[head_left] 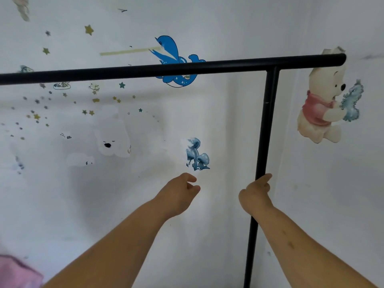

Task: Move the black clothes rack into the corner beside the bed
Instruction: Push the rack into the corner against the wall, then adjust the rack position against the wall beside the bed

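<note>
A person's two bare forearms are reaching forward toward a white wall covered in cartoon stickers. The right hand (256, 193) is wrapping its fingers (265, 179) around the upright pole (264, 138) of a black clothes rack (187, 68), clamping on it partway down its length; the pole is running on above and below the fist. Well above those fingers, the pole is joining the rack's horizontal top bar, which is stretching across the whole view from the left edge to a rounded end at the upper right. The left hand (178, 192) is hovering in the air to the left of the pole, gripping nothing, its fingers (192, 179) loosely curled with small gaps between them. Just above those fingertips, a blue mushroom sticker (197, 154) is showing on the wall. A blue dolphin sticker (174, 57) is sitting behind the top bar, a bear sticker in a red shirt (324, 104) is sitting to the right of the pole, and small star stickers (89, 30) are scattering across the upper left. A pink fabric (16, 271) is peeking in at the bottom left corner. The rack is standing close to the wall.
</note>
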The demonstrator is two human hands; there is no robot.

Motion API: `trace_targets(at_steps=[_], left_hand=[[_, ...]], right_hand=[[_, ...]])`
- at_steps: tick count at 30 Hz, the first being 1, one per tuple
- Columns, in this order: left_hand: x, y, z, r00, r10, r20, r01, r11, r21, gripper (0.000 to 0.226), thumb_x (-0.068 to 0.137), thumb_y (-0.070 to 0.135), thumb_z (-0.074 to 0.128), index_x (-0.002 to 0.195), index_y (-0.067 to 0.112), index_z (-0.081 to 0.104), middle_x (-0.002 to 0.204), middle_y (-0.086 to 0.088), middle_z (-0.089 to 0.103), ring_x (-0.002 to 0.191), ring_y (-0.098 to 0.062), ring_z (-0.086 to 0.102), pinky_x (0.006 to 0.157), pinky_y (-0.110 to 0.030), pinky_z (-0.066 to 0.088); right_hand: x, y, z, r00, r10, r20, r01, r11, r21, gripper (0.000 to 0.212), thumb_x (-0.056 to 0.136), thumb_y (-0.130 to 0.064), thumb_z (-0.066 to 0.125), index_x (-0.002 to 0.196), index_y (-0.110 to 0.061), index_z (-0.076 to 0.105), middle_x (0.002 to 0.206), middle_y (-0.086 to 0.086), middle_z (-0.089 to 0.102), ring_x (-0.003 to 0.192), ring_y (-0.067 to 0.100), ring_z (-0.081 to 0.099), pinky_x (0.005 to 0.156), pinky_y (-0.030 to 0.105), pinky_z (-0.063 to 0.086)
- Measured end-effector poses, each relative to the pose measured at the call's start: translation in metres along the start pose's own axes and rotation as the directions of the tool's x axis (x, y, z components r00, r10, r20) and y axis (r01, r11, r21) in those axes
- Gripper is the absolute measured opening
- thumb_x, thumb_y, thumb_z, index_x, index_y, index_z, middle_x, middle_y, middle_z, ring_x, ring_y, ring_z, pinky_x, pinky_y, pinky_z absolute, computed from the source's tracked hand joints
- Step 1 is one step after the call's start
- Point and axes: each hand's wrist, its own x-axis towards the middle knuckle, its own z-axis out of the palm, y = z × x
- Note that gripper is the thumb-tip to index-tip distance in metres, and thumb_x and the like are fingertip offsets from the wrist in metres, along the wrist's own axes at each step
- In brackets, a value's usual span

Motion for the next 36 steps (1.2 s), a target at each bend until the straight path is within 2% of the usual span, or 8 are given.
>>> trace_targets(at_steps=[5, 9, 14, 18, 22, 25, 28, 36], left_hand=[[-0.005, -0.014, -0.002, 0.999, -0.038, -0.004, 0.038, 0.999, -0.025, 0.04, 0.092, 0.037, 0.048, 0.129, 0.023, 0.048, 0.118, 0.001, 0.062, 0.105, -0.018, 0.062, 0.089, -0.036, 0.052], [-0.019, -0.043, -0.015, 0.997, -0.074, -0.004, 0.073, 0.996, -0.059, 0.039, 0.092, 0.037, 0.049, 0.128, 0.023, 0.048, 0.117, 0.001, 0.061, 0.103, -0.02, 0.063, 0.084, -0.037, 0.053], [-0.029, -0.072, -0.026, 0.996, -0.092, 0.003, 0.092, 0.993, -0.071, 0.041, 0.092, 0.038, 0.049, 0.13, 0.023, 0.047, 0.118, 0.001, 0.061, 0.106, -0.017, 0.06, 0.09, -0.032, 0.049], [-0.042, -0.121, -0.065, 0.993, -0.114, -0.012, 0.113, 0.99, -0.088, 0.04, 0.091, 0.039, 0.05, 0.129, 0.025, 0.048, 0.116, 0.003, 0.062, 0.103, -0.017, 0.061, 0.085, -0.03, 0.048], [-0.055, -0.174, -0.109, 0.988, -0.147, -0.042, 0.143, 0.986, -0.086, 0.04, 0.09, 0.041, 0.049, 0.127, 0.026, 0.048, 0.113, 0.005, 0.062, 0.099, -0.014, 0.061, 0.078, -0.028, 0.049], [-0.067, -0.222, -0.145, 0.98, -0.185, -0.068, 0.179, 0.98, -0.087, 0.041, 0.09, 0.041, 0.049, 0.128, 0.026, 0.049, 0.113, 0.005, 0.062, 0.1, -0.015, 0.06, 0.077, -0.027, 0.047], [-0.084, -0.272, -0.181, 0.965, -0.235, -0.116, 0.225, 0.97, -0.087, 0.043, 0.09, 0.041, 0.05, 0.129, 0.025, 0.048, 0.115, 0.005, 0.059, 0.102, -0.016, 0.059, 0.08, -0.027, 0.044], [-0.135, -0.396, -0.261, 0.89, -0.391, -0.236, 0.379, 0.92, -0.096, 0.046, 0.091, 0.038, 0.052, 0.132, 0.019, 0.048, 0.125, 0.0, 0.057, 0.104, -0.013, 0.052, 0.086, -0.025, 0.039]], right_hand=[[-0.027, -0.012, 0.011, 0.992, 0.018, -0.128, 0.004, 0.986, 0.165, 0.032, 0.09, 0.01, 0.052, 0.121, 0.015, 0.051, 0.119, 0.052, 0.047, 0.11, 0.061, 0.051, 0.095, 0.068, 0.04], [-0.059, -0.043, 0.001, 0.997, 0.078, 0.025, -0.082, 0.939, 0.335, 0.043, 0.091, 0.006, 0.053, 0.132, 0.008, 0.041, 0.13, 0.052, 0.036, 0.121, 0.065, 0.037, 0.103, 0.066, 0.032], [-0.076, -0.074, 0.001, 0.973, 0.091, 0.214, -0.225, 0.606, 0.763, 0.069, 0.099, -0.015, 0.038, 0.151, -0.003, -0.006, 0.158, 0.024, -0.001, 0.145, 0.034, 0.012, 0.116, 0.04, 0.02], [-0.098, -0.124, 0.005, 0.998, 0.06, 0.026, -0.054, 0.537, 0.842, 0.065, 0.082, -0.012, 0.052, 0.142, -0.011, 0.025, 0.14, 0.016, 0.032, 0.118, 0.036, 0.046, 0.087, 0.038, 0.045], [-0.11, -0.185, 0.005, 0.964, -0.035, 0.262, -0.232, 0.369, 0.9, 0.05, 0.101, -0.023, 0.038, 0.148, -0.02, 0.022, 0.139, 0.005, 0.035, 0.131, 0.021, 0.036, 0.11, 0.032, 0.03], [-0.123, -0.235, 0.005, 0.98, -0.038, 0.195, -0.158, 0.443, 0.882, 0.048, 0.099, -0.018, 0.042, 0.145, -0.017, 0.028, 0.116, 0.007, 0.044, 0.124, 0.026, 0.044, 0.105, 0.032, 0.037], [-0.144, -0.285, 0.005, 0.987, -0.051, 0.155, -0.112, 0.478, 0.871, 0.061, 0.094, -0.008, 0.051, 0.147, -0.011, 0.021, 0.145, 0.012, 0.026, 0.115, 0.031, 0.051, 0.094, 0.034, 0.042], [-0.188, -0.417, 0.017, 0.95, -0.246, 0.194, -0.061, 0.464, 0.884, 0.059, 0.092, -0.003, 0.051, 0.145, -0.009, 0.024, 0.145, 0.012, 0.026, 0.115, 0.032, 0.051, 0.098, 0.039, 0.043]])
